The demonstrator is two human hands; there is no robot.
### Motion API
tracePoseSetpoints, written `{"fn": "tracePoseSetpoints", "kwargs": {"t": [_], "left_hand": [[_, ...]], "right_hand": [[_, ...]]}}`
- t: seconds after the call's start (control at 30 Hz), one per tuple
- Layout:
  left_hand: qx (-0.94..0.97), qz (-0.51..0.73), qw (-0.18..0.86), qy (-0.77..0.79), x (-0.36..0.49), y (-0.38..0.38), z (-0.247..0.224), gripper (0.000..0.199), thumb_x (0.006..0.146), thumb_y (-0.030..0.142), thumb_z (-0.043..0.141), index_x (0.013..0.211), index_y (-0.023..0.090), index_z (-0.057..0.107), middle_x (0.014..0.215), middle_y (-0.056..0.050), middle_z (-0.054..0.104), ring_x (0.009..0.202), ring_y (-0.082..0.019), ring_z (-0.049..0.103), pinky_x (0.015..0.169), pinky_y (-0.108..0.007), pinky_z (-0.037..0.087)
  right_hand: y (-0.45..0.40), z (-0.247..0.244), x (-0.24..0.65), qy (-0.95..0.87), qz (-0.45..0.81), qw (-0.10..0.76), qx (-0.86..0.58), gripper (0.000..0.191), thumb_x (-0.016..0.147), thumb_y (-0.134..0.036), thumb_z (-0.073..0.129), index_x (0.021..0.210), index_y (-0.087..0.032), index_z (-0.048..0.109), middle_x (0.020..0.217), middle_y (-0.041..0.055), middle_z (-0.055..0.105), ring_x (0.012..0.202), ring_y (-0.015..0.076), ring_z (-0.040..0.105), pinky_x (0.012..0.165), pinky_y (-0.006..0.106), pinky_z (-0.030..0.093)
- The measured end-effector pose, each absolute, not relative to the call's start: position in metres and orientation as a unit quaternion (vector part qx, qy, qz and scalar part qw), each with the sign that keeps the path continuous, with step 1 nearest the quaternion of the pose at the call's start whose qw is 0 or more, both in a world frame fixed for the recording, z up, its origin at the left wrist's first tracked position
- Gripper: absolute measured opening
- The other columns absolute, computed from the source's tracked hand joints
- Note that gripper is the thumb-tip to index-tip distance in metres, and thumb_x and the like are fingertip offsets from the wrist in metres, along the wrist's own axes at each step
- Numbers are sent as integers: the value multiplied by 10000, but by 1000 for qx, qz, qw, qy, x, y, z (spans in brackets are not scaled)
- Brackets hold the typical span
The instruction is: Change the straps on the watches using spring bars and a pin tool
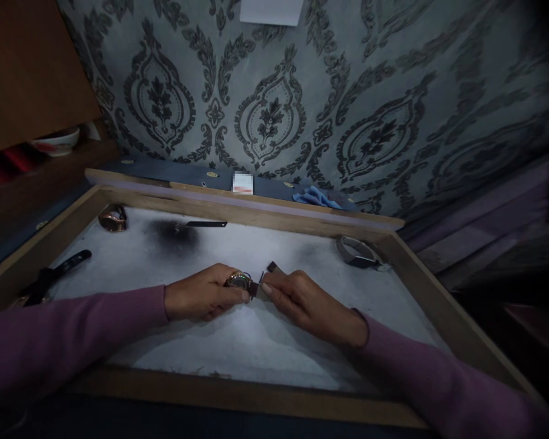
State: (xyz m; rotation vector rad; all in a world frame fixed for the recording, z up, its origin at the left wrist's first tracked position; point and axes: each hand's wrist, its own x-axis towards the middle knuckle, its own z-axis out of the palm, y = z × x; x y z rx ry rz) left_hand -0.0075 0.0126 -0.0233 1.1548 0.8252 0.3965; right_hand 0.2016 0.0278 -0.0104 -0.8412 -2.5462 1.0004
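A round wristwatch point(239, 280) with a shiny bezel is held between the thumb and fingers of my left hand point(205, 292), over the middle of the white-bottomed wooden tray point(256, 372). A short dark strap piece point(253, 289) sticks out from its right side. My right hand point(308, 305) is closed, its fingertips pinching at the end of that strap. A dark flat piece point(271, 267) shows just above the right fingers; whether it belongs to the strap or to a tool, I cannot tell.
Inside the tray lie a copper-coloured watch point(113, 217), a black-strapped watch point(57, 274), a dark flat blade point(207, 224) and a grey-banded watch point(359, 253). Behind the rim are a small white card point(242, 183) and a blue cloth point(316, 196). A bowl point(57, 142) stands at left.
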Motion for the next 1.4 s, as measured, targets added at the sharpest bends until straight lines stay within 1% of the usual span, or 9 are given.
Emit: {"fn": "tracePoseSetpoints", "kwargs": {"t": [0.1, 0.2, 0.4, 0.63, 0.83, 0.9, 1.0, 1.2, 1.4], "left_hand": [[544, 191, 726, 376, -7, 12, -25, 184, 822, 249, 524, 694, 201, 401, 444, 114, 321, 353, -40, 251, 320, -156, 207], [557, 197, 718, 368, -7, 12, -28, 198, 829, 255, 513, 680, 206, 391, 439, 111, 325, 346, -41, 262, 316, -155, 220], [562, 196, 722, 352, -8, 11, -28, 213, 805, 270, 549, 664, 202, 403, 441, 107, 339, 348, -39, 273, 317, -151, 228], [538, 148, 750, 354, -12, 13, -22, 241, 782, 320, 608, 682, 194, 428, 467, 113, 315, 362, -36, 234, 325, -160, 182], [508, 90, 781, 351, -15, 16, -17, 321, 746, 382, 683, 671, 193, 434, 460, 122, 280, 364, -28, 173, 328, -171, 120], [507, 87, 784, 347, -15, 16, -16, 336, 739, 405, 692, 681, 189, 441, 465, 122, 286, 369, -29, 173, 327, -169, 119], [510, 97, 784, 341, -14, 16, -17, 318, 749, 381, 687, 689, 189, 441, 470, 121, 285, 374, -31, 183, 332, -167, 129], [516, 134, 786, 313, -17, 17, -21, 240, 799, 357, 647, 786, 185, 480, 495, 121, 273, 390, -38, 187, 352, -170, 138], [530, 136, 790, 277, -19, 17, -23, 249, 825, 369, 635, 809, 185, 468, 509, 120, 273, 401, -41, 195, 351, -168, 174]], "right_hand": [[27, -11, 201, -876, 355, 138, -296, 333, 987, -318, 328, 694, -183, 414, 570, -61, 313, 506, 80, 295, 513, 247, 250], [27, -10, 201, -868, 370, 144, -297, 346, 985, -343, 324, 681, -191, 386, 565, -62, 301, 501, 81, 291, 503, 245, 248], [29, -11, 201, -869, 383, 142, -277, 352, 984, -369, 332, 674, -202, 346, 572, -66, 287, 507, 82, 282, 502, 240, 254], [32, -12, 206, -910, 317, 109, -246, 309, 985, -298, 304, 689, -210, 316, 598, -47, 344, 523, 91, 340, 535, 261, 280], [30, -8, 205, -916, 312, 94, -234, 275, 980, -251, 313, 709, -207, 341, 596, -43, 365, 506, 89, 359, 518, 257, 272], [30, -8, 205, -918, 306, 92, -235, 273, 977, -234, 319, 707, -204, 347, 598, -43, 362, 511, 89, 362, 524, 256, 275], [29, -9, 205, -917, 306, 99, -236, 277, 978, -231, 323, 708, -196, 374, 611, -37, 372, 522, 89, 363, 536, 258, 277], [29, -11, 204, -886, 365, 143, -249, 322, 992, -311, 323, 704, -189, 402, 582, -62, 309, 505, 79, 287, 521, 249, 261], [31, -13, 203, -842, 462, 149, -236, 362, 985, -381, 358, 681, -188, 401, 568, -75, 285, 481, 66, 268, 476, 225, 241]]}}
